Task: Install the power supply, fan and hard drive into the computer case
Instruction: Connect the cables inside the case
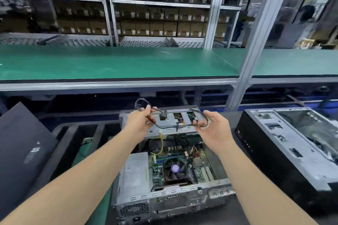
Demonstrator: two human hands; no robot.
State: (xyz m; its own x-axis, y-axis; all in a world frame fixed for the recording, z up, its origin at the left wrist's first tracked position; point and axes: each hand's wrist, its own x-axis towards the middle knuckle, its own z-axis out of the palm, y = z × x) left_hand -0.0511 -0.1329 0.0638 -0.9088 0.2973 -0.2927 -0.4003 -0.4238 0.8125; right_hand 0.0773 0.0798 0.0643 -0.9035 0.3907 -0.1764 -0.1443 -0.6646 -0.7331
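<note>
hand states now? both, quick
Left hand: closed, holding one end of the black cable.
Right hand: closed, holding the cable's other end.

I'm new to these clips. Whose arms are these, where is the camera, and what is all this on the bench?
There is no robot here. A person wears one camera on the head, so you look forward and down along their own bare arms. The left hand and right hand each grip part of a black cable, which hangs between them above an open computer case. Inside the case sit a silver power supply and a fan. A second case lies to the right, a black panel to the left, and a green shelf runs behind.
</note>
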